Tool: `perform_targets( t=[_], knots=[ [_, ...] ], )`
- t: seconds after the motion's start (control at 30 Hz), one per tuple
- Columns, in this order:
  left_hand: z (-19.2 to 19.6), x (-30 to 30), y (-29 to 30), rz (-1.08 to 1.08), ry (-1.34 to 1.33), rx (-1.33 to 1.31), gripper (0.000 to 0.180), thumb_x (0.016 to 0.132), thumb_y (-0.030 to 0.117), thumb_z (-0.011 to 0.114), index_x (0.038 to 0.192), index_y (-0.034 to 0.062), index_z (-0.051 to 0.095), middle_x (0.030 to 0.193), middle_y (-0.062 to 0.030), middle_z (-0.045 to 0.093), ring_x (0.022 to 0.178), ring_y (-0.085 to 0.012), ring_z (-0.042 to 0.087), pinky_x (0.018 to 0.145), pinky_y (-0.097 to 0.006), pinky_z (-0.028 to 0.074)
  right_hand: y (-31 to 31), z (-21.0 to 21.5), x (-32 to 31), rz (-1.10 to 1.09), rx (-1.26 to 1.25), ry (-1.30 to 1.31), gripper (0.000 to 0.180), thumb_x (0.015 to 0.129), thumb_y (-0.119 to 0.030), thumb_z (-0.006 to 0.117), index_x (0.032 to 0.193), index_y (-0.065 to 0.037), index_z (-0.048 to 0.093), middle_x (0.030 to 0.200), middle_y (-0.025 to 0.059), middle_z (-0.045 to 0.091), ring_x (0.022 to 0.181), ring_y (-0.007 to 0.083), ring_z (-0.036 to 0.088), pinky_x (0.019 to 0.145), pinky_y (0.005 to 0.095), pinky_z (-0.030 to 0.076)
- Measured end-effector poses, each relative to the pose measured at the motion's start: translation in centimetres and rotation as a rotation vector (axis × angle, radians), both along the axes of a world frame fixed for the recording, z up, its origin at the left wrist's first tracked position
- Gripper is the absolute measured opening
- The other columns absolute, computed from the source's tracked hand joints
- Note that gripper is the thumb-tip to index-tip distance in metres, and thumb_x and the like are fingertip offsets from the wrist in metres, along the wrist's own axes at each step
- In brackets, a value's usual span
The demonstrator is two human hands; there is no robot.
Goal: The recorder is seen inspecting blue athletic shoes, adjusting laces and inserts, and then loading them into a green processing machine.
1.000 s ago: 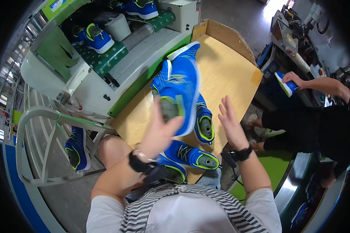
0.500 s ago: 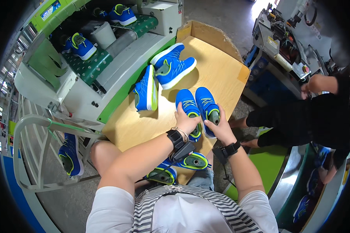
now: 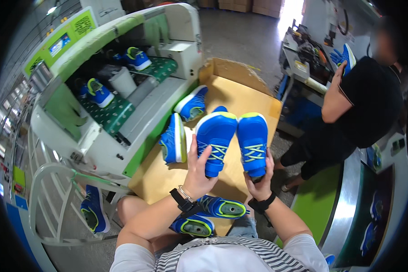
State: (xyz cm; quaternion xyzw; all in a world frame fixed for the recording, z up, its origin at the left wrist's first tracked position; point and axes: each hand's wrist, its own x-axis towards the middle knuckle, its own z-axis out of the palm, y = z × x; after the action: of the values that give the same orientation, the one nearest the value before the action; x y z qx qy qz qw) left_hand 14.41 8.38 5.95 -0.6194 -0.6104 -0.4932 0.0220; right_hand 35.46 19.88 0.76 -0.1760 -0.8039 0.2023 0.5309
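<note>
Gripping both by their near ends: left hand (image 3: 200,174) curled round the left shoe (image 3: 215,131), right hand (image 3: 260,182) round the right shoe (image 3: 252,133), above the worktop (image 3: 245,96), seemingly leaving the laces (image 3: 254,153) in view.

**Stripes Over White**

From afar I make out white short sleeves (image 3: 132,258) at seven and five o'clock, a dark-and-white striped garment (image 3: 177,255) at six, black wristbands (image 3: 181,202) on both wrists, and a bangle (image 3: 185,192) (slim, silvery) on the left.
</note>
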Motion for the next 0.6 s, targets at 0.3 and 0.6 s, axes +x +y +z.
perform_targets(
  t=[0.3, 0.6],
  knots=[
    [4.7, -4.6, -4.0, 0.066, -0.406, 0.127, 0.084, 0.074, -0.01, 0.065, 0.148, 0.0115, 0.031, 0.16, -0.0236, 0.025, 0.145, -0.0313, 0.036, 0.113, -0.04, 0.036, 1.8, 6.8, -7.8, 0.386, -0.282, 0.042, 0.089, 0.08, 0.009, 0.066, 0.156, -0.005, 0.02, 0.155, 0.0218, 0.032, 0.14, 0.0312, 0.041, 0.115, 0.0426, 0.034],
    [13.6, -18.4, -2.5, 0.523, -0.798, 0.253, 0.071, 0.077, -0.004, 0.063, 0.143, 0.0056, 0.037, 0.118, -0.0137, 0.057, 0.105, -0.0222, 0.058, 0.092, -0.034, 0.05, 16.3, 19.4, -34.1, 0.375, -0.279, -0.102, 0.059, 0.08, -0.012, 0.075, 0.136, -0.005, 0.056, 0.123, 0.0193, 0.068, 0.115, 0.0285, 0.064, 0.101, 0.0361, 0.048]
  ],
)
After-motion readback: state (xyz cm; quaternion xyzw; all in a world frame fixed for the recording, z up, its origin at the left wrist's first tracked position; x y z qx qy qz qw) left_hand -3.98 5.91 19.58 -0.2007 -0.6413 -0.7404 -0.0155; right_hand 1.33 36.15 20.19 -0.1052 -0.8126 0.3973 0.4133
